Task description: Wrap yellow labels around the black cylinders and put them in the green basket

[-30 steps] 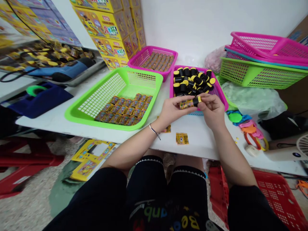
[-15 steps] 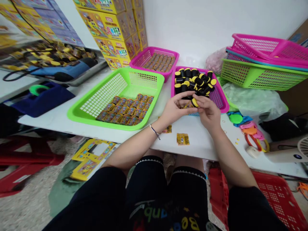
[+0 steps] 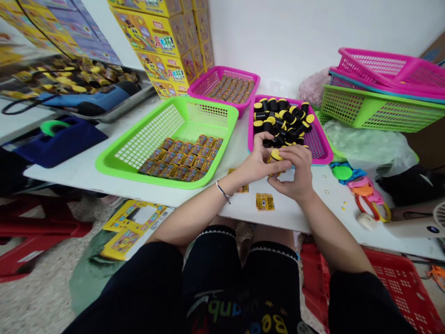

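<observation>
Between my two hands is a small cup [image 3: 276, 156] with a yellow lid and a printed yellow wrapper around its body. My left hand [image 3: 257, 160] grips it from the left. My right hand [image 3: 295, 169] closes on it from the right, fingers over the lid side and thumb below. Just beyond them stands a pink basket [image 3: 321, 146] of loose black cups [image 3: 278, 118] with yellow lids. On the table nearer me lie flat yellow printed sleeves [image 3: 264, 202]. To the left, a green basket [image 3: 114, 162] holds rows of wrapped cups [image 3: 184, 157].
A second pink basket [image 3: 248, 76] with wrapped cups sits behind, beside stacked yellow boxes [image 3: 160, 41]. Nested baskets [image 3: 375, 106] are at right, near coloured tapes [image 3: 363, 190] and a white mouse [image 3: 366, 221]. At far left are a blue heat gun [image 3: 100, 97] and a metal tray [image 3: 139, 104].
The cup has been tipped more upright and drawn slightly toward me. My right hand has shifted its grip, its thumb now lower and fingers across the lid side.
</observation>
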Demonstrator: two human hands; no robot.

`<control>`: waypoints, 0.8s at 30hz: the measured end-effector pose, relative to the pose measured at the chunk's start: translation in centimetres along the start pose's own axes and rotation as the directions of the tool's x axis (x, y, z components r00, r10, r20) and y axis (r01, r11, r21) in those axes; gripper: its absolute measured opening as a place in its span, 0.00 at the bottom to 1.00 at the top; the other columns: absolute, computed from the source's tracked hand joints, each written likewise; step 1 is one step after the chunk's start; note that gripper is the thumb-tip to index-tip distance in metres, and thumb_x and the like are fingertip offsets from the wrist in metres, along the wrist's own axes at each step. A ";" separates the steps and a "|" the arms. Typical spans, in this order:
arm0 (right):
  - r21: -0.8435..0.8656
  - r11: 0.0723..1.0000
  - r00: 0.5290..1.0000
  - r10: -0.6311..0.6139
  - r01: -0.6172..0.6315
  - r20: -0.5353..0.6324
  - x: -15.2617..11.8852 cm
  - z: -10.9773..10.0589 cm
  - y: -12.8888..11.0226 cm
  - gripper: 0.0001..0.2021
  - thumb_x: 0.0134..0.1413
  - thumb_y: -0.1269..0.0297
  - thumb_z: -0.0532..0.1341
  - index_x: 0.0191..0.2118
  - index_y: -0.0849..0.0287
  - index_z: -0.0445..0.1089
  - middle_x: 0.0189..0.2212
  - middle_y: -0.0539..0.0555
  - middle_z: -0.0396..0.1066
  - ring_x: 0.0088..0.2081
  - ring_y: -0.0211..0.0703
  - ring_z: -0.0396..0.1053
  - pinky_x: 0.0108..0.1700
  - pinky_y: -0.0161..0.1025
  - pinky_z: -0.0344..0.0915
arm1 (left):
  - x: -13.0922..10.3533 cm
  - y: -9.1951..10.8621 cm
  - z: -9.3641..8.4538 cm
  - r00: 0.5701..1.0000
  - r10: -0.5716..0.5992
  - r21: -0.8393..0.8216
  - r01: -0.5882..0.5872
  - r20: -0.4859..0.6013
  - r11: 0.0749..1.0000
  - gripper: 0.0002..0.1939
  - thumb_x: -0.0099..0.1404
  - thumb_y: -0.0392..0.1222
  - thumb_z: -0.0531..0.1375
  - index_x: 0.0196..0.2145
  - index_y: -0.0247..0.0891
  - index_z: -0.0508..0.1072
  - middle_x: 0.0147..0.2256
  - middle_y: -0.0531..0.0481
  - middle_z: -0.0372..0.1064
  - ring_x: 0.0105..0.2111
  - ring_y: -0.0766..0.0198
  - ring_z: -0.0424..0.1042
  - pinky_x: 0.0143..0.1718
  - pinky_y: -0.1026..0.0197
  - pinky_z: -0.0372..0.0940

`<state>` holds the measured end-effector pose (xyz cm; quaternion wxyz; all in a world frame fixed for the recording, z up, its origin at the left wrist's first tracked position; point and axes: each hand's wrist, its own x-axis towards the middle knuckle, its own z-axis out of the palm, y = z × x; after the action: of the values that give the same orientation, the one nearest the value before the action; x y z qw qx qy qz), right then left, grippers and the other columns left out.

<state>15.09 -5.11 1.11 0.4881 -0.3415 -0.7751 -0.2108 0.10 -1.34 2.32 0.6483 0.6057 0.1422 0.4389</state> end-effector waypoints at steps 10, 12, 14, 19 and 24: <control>0.124 0.991 0.998 -0.052 0.054 -0.022 0.2 0.2 -0.3 0.31 0.49 0.67 0.67 0.59 0.48 0.62 0.46 0.53 0.76 0.48 0.51 0.73 0.51 0.53 0.71 | -0.9 1.1 0.1 0.974 -0.149 0.019 0.148 0.169 0.989 0.29 0.58 0.35 0.62 0.48 0.45 0.47 0.24 0.65 0.65 0.20 0.72 0.68 0.24 0.69 0.61; 0.154 0.986 0.997 -0.062 0.069 -0.048 0.2 0.2 -0.3 0.31 0.47 0.66 0.68 0.59 0.48 0.63 0.45 0.52 0.78 0.48 0.51 0.74 0.51 0.53 0.72 | -1.0 1.0 0.1 0.958 -0.147 -0.047 0.163 0.245 0.986 0.29 0.60 0.36 0.62 0.49 0.45 0.47 0.22 0.66 0.64 0.19 0.73 0.66 0.23 0.69 0.59; 0.171 0.982 0.996 -0.068 0.076 -0.054 0.2 0.1 -0.3 0.30 0.46 0.66 0.69 0.57 0.49 0.64 0.44 0.52 0.79 0.47 0.51 0.75 0.51 0.54 0.71 | -1.1 0.9 0.1 0.946 -0.144 -0.099 0.180 0.290 0.979 0.29 0.60 0.37 0.63 0.50 0.45 0.48 0.21 0.66 0.63 0.18 0.73 0.65 0.22 0.69 0.58; 0.161 0.980 0.993 -0.116 0.116 -0.010 -0.1 0.1 -0.2 0.27 0.49 0.62 0.69 0.56 0.49 0.64 0.44 0.51 0.80 0.49 0.47 0.75 0.57 0.52 0.68 | -1.3 0.6 0.0 0.936 -0.163 -0.148 0.217 0.312 0.965 0.34 0.59 0.41 0.66 0.54 0.46 0.48 0.22 0.66 0.60 0.18 0.71 0.64 0.23 0.67 0.57; -0.011 0.985 0.983 -0.172 0.172 -0.063 -0.3 -0.2 0.1 0.25 0.53 0.61 0.68 0.57 0.47 0.66 0.44 0.49 0.80 0.52 0.46 0.71 0.63 0.51 0.63 | -0.9 0.3 -0.6 0.984 -0.006 0.079 -0.008 0.178 0.997 0.35 0.56 0.37 0.66 0.53 0.46 0.48 0.29 0.63 0.61 0.24 0.73 0.63 0.27 0.66 0.57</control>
<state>15.34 -5.28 0.87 0.4917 -0.2678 -0.7850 -0.2653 -0.93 -1.69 2.11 0.6335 0.6680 0.1006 0.3774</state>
